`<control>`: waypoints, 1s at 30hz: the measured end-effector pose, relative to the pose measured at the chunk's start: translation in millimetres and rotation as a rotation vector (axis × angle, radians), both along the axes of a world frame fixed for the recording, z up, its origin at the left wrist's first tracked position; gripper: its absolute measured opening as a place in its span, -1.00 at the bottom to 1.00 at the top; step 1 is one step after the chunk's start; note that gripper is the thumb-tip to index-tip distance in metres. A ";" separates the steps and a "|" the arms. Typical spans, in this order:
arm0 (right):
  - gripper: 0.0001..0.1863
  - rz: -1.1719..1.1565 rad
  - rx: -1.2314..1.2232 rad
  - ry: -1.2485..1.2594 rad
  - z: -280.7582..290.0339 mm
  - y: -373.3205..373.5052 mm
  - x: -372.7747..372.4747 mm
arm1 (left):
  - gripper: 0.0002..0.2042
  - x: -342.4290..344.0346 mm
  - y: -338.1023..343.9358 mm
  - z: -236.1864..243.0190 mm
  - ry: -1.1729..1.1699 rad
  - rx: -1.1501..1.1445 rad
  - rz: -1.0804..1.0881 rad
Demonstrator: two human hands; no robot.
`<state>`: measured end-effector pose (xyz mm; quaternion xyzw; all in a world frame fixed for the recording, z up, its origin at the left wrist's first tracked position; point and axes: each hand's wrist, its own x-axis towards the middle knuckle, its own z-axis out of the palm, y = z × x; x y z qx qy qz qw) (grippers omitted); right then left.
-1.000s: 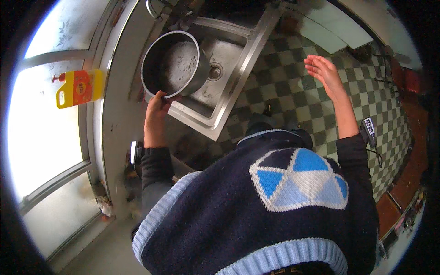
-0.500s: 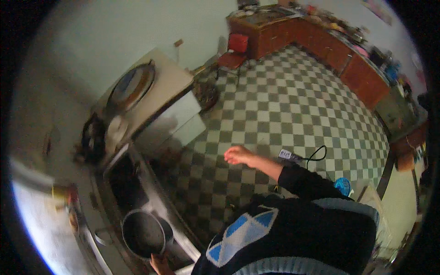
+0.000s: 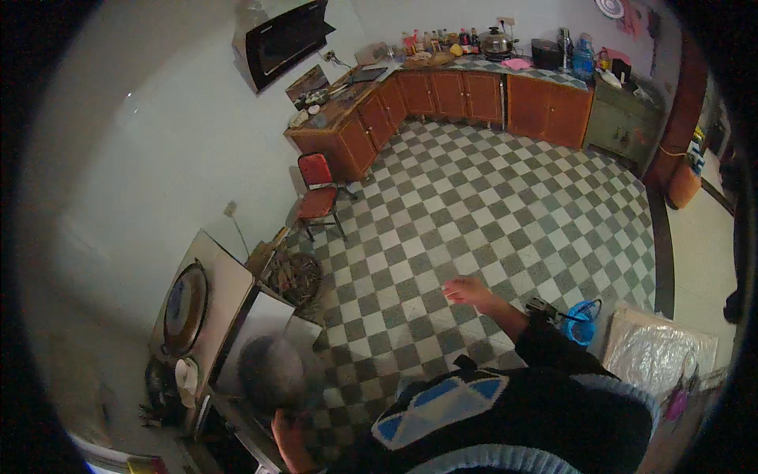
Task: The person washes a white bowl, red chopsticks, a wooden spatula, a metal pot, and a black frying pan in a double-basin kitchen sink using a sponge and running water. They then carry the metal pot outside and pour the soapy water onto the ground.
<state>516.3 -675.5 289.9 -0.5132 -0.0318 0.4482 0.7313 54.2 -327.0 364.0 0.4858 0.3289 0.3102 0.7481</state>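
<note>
My left hand (image 3: 288,433) grips the near edge of a round dark pot (image 3: 272,371), which is blurred by motion and hangs in front of the white side of the stove counter. Its fingers are partly lost in the blur. My right hand (image 3: 468,292) is held out over the checkered floor, fingers loosely stretched and nothing in them. A large wok (image 3: 186,308) is set into the counter (image 3: 223,257) at the left. Beside the wok lies a white cloth or dish (image 3: 187,373) next to a dark cluttered heap.
Beyond the counter stand a basket of sticks (image 3: 292,276) and a red chair (image 3: 317,197). Wooden cabinets (image 3: 446,93) line the far wall, with bottles and a steel pot (image 3: 496,43) on top. At right are a blue basket (image 3: 580,322) and a plastic-wrapped board (image 3: 655,347).
The pot has left the trough-like surface at lower left, raised and carried forward by my left hand. My view has swung up toward the far cabinets. My right hand's fingers have loosened.
</note>
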 end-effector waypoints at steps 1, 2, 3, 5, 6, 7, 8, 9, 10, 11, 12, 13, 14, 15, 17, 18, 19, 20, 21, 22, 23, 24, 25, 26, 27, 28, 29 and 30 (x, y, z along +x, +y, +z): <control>-0.69 -0.031 -0.004 -0.043 3.3 -23.8 12.1 | -0.72 30.0 4.2 -4.7 0.060 0.109 -0.112; -0.70 -0.105 -0.114 -0.168 7.9 -46.3 22.8 | -0.72 59.8 8.0 -9.6 0.277 0.278 -0.187; -0.69 -0.142 -0.032 -0.186 13.2 -67.0 32.9 | -0.71 101.5 17.1 -17.0 0.287 0.165 -0.217; -0.67 -0.252 -0.122 -0.186 24.3 -102.2 54.1 | -0.68 188.2 33.3 -34.3 0.292 -0.123 -0.207; -0.67 -0.326 -0.195 -0.206 29.4 -117.1 65.7 | -0.65 234.5 40.4 -43.3 0.283 -0.297 -0.155; -0.66 -0.397 -0.278 -0.189 33.6 -130.5 78.5 | -0.59 279.3 45.1 -52.5 0.424 -0.276 -0.160; -0.65 -0.430 -0.299 -0.189 36.9 -142.8 92.8 | -0.64 323.2 52.6 -56.9 0.402 -0.362 -0.374; -0.63 -0.481 -0.329 -0.216 39.1 -154.3 108.4 | -0.67 361.3 50.4 -62.7 0.328 -0.264 -0.550; -0.60 -0.532 -0.353 -0.180 40.6 -165.4 125.1 | -0.69 400.2 46.9 -65.4 0.328 -0.010 -0.658; -0.59 -0.561 -0.328 -0.236 41.6 -176.2 142.6 | -0.71 434.1 36.0 -66.1 0.315 0.328 -0.762; -0.58 -0.625 -0.383 -0.234 42.4 -186.9 160.4 | -0.72 468.0 22.8 -63.9 0.293 0.675 -0.796; -0.58 -0.652 -0.323 -0.257 43.2 -197.8 177.9 | -0.73 511.0 12.2 -55.4 0.301 0.930 -0.886; -0.58 -0.723 -0.353 -0.215 44.1 -209.2 194.5 | -0.73 546.7 -0.8 -43.8 0.194 1.060 -0.937; -0.59 -0.746 -0.386 -0.238 45.0 -221.7 209.4 | -0.74 585.3 -13.7 -31.4 0.227 1.247 -0.925; -0.59 -0.784 -0.348 -0.219 46.6 -251.6 232.9 | -0.74 659.3 -58.4 -14.6 0.203 0.734 -0.926; -0.58 -0.867 -0.350 -0.241 47.1 -270.1 240.8 | -0.74 702.7 -85.3 -9.4 0.285 0.023 -0.727; -0.60 -0.876 -0.432 -0.270 47.3 -290.9 245.5 | -0.72 745.5 -104.9 -1.1 0.305 -0.130 -0.775; -0.61 -0.936 -0.460 -0.257 46.9 -313.9 247.1 | -0.74 775.1 -126.1 4.4 0.276 -0.109 -0.777; -0.60 -1.032 -0.431 -0.235 45.8 -338.6 245.9 | -0.76 804.4 -148.1 7.2 0.299 -0.172 -0.770; -0.60 -1.096 -0.416 -0.178 43.9 -364.1 241.6 | -0.76 832.1 -162.1 12.8 0.411 -0.061 -0.882; -0.59 -1.226 -0.441 -0.125 41.1 -389.8 234.4 | -0.74 859.9 -187.9 9.3 0.232 -0.200 -0.823; -0.59 -1.314 -0.441 -0.121 37.4 -414.8 224.4 | -0.74 886.6 -213.1 4.5 0.349 -0.121 -0.845; -0.59 -1.448 -0.497 -0.065 31.3 -438.5 212.9 | -0.73 914.6 -238.8 -3.7 0.386 -0.174 -0.962; -0.61 -1.544 -0.463 0.036 25.5 -460.4 199.9 | -0.71 930.7 -251.9 -9.1 0.374 -0.143 -0.928; -0.65 -1.539 -0.462 -0.005 18.3 -480.4 187.0 | -0.73 955.0 -271.7 -15.5 0.363 -0.146 -1.012; -0.68 -1.570 -0.508 0.043 10.1 -499.2 175.0 | -0.75 982.3 -288.5 -26.0 0.356 -0.158 -1.096; -0.73 -1.655 -0.538 0.047 2.5 -517.4 164.4 | -0.77 1004.4 -310.9 -33.7 0.313 -0.174 -1.169; -0.74 -1.737 -0.529 0.028 -3.9 -535.8 155.6 | -0.80 1027.0 -334.6 -41.9 0.368 -0.191 -1.151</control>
